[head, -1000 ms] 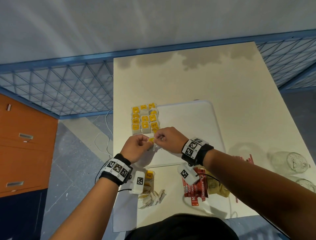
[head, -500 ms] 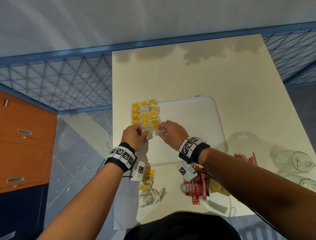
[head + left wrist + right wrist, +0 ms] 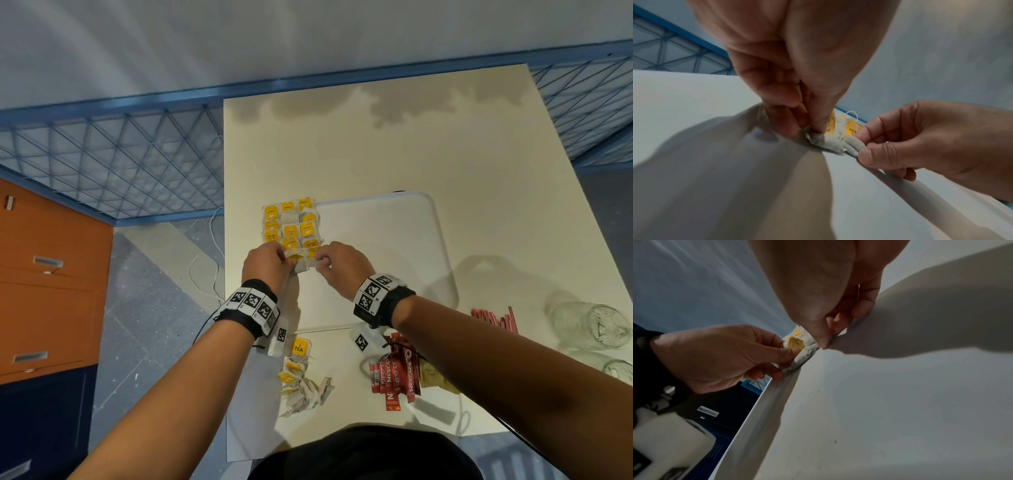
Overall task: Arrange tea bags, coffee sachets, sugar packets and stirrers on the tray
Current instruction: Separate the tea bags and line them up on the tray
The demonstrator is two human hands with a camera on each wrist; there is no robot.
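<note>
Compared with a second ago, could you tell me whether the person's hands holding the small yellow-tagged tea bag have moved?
Yes. Both the left hand and right hand have carried the tea bag away from the body, up against the rows of tea bags on the white tray.

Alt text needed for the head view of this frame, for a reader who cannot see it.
Both hands, left and right, pinch one tea bag at the near end of a grid of tea bags on the left of a white tray. On the table nearer the person lie loose tea bags and red coffee sachets.
</note>
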